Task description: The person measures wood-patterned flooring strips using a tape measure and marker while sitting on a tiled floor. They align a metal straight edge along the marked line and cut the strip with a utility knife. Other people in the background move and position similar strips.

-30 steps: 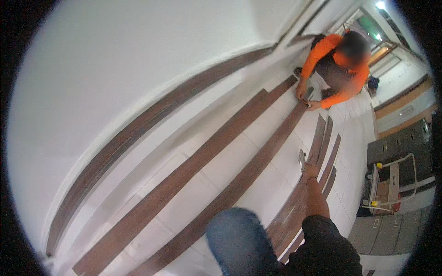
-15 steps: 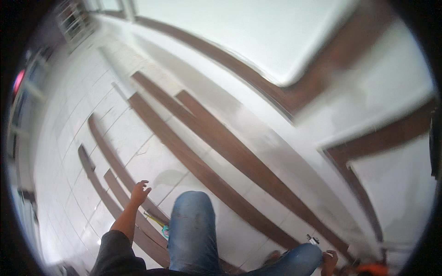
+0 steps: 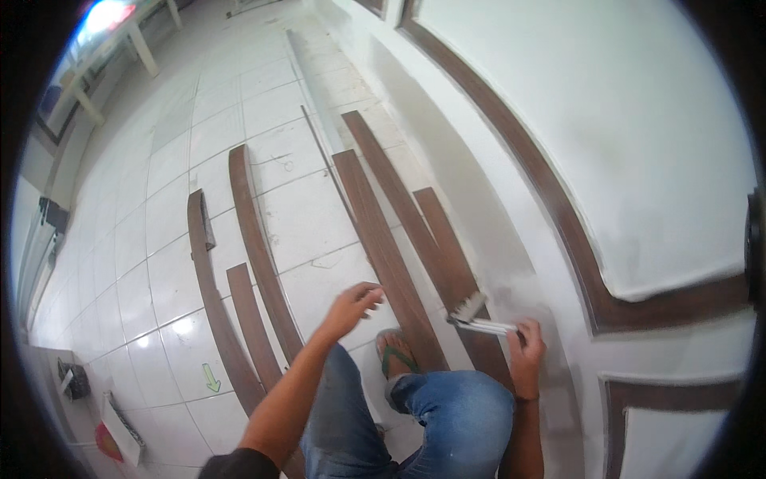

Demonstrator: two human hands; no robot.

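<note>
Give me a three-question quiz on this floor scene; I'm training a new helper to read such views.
1. Which hand holds the paintbrush?
2. True or false: the left hand grips a brown strip.
3. The brush bristles sit over: A) white tile, B) a brown wooden strip, C) the blue jeans.

Key: 1. The right hand. 2. False; it hovers open with nothing in it. 3. B.

6 brown planks [image 3: 375, 231] on floor, 1 paintbrush [image 3: 476, 316], 2 hands [image 3: 351, 305].
</note>
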